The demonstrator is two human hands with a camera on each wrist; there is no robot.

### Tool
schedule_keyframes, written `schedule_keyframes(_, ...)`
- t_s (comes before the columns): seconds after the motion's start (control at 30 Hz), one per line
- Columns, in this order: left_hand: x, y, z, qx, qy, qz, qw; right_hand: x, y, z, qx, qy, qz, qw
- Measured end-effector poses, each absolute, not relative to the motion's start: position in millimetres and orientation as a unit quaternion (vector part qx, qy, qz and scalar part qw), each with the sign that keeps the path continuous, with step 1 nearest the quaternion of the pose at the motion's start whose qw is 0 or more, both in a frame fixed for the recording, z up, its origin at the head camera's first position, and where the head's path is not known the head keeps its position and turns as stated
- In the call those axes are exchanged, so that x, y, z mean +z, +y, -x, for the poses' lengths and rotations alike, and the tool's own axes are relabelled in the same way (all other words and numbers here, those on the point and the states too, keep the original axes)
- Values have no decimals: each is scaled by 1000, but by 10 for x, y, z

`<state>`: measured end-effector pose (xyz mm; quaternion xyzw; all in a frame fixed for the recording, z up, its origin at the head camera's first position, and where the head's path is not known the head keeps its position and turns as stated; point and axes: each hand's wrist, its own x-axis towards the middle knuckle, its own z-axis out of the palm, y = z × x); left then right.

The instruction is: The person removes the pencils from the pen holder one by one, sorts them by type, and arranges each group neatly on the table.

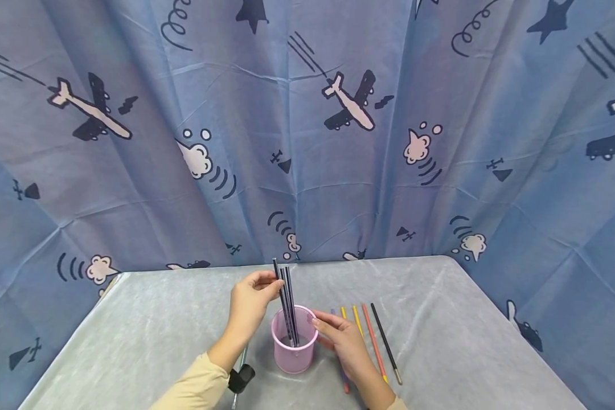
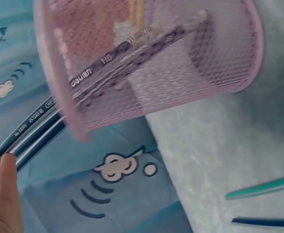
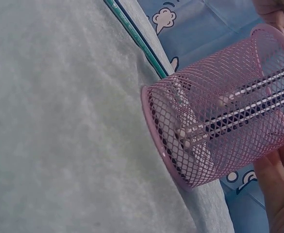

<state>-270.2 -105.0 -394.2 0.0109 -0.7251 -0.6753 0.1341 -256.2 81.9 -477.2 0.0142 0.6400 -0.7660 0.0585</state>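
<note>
A pink mesh pen holder (image 1: 293, 361) stands upright on the table, with several dark striped pencils leaning inside it. My left hand (image 1: 251, 297) is above its rim on the left and pinches a dark pencil (image 1: 275, 266) near the top between thumb and fingers. The lower end of that pencil reaches into the holder. In the left wrist view, one dark pencil (image 2: 92, 68) bears "HB" lettering. On the other side, my right hand (image 1: 345, 341) grips the holder's rim and wall, thumb at the rim. Some of its fingers are hidden behind the mesh.
Right of the holder lie coloured pencils, among them an orange-red pencil (image 1: 373, 336), and a black rod (image 1: 385, 337) with a pale tip. A teal pencil (image 3: 141, 42) and a dark blue one lie on the left. A patterned curtain (image 1: 307, 142) hangs behind the table.
</note>
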Motion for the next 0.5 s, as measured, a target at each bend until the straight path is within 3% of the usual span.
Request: schedule_keyframes(0.5, -3667, -1255, 2617, -697, -700, -13, 156, -4777, 833, 2557, -765, 641, -6, 62)
